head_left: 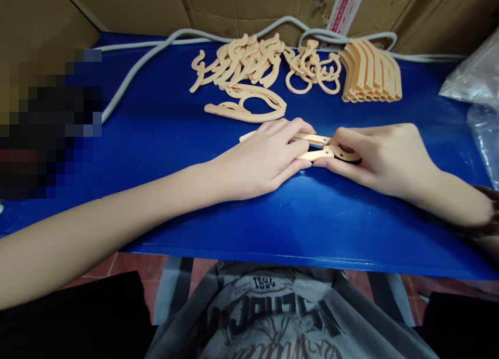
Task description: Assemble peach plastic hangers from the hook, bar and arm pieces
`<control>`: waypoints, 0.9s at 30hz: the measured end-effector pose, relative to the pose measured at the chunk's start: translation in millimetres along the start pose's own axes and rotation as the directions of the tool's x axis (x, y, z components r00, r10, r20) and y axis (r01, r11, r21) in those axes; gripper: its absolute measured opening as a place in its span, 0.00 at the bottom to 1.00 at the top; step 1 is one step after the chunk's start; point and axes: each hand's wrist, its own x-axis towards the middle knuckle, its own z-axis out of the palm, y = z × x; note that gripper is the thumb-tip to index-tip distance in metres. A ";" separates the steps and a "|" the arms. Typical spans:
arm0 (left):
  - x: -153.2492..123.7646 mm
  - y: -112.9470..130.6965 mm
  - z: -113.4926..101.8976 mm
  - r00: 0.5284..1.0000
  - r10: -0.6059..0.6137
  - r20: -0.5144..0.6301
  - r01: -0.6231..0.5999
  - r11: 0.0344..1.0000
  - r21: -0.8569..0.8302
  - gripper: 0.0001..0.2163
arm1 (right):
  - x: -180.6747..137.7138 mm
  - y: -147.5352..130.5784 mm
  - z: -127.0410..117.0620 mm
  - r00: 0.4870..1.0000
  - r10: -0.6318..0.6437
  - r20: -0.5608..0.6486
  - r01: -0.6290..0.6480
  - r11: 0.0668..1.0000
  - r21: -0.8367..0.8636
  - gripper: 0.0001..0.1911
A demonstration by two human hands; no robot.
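Near the middle of the blue table, my left hand (268, 158) is closed over two slim beige arms of a folding plastic hanger (317, 155); a tip of one sticks out beyond the wrist side. My right hand (390, 156) pinches a curved beige piece (343, 154) between thumb and fingers, right where it meets the holed ends of the arms. Whether the pieces are locked together I cannot tell. Just behind my left hand lie folded beige hangers (249, 112) with a rounded loop at one end.
Farther back are a heap of curved hook-like parts (249, 62), several ringed hook pieces (312, 70) and a neat stack of curved hanger arms (370, 75). A white cable (132, 80) runs along the cardboard (249, 8). Clear plastic wrapping (477, 78) bulges at the right.
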 end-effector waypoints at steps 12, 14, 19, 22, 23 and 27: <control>-0.5 -1.9 0.1 1.000 -0.015 -0.003 0.015 1.000 0.008 0.19 | -1.8 -1.1 -1.3 1.000 0.002 -0.023 -0.005 0.995 -0.103 0.46; -0.4 -2.6 -0.2 1.000 -0.006 -0.006 0.006 1.000 0.008 0.19 | -0.6 -0.2 -2.0 1.000 0.001 -0.001 -0.002 0.995 -0.102 0.47; 0.4 -4.5 -3.3 0.999 0.054 -0.004 -0.054 0.998 0.017 0.20 | 1.4 2.6 -4.7 0.999 -0.005 0.042 0.008 0.997 -0.073 0.50; 0.8 -5.5 -5.9 0.999 0.052 0.012 -0.052 0.999 0.012 0.18 | 1.3 2.8 -5.9 0.998 0.001 0.063 0.002 0.999 -0.053 0.49; 0.9 -5.8 -6.5 0.999 0.048 0.016 -0.048 0.999 0.007 0.17 | 1.2 2.7 -6.1 0.998 0.006 0.065 -0.003 0.999 -0.050 0.48; 0.9 -6.1 -6.7 0.999 0.042 0.017 -0.042 0.999 0.006 0.17 | 1.4 2.2 -5.9 0.998 0.021 0.058 -0.019 0.999 -0.044 0.48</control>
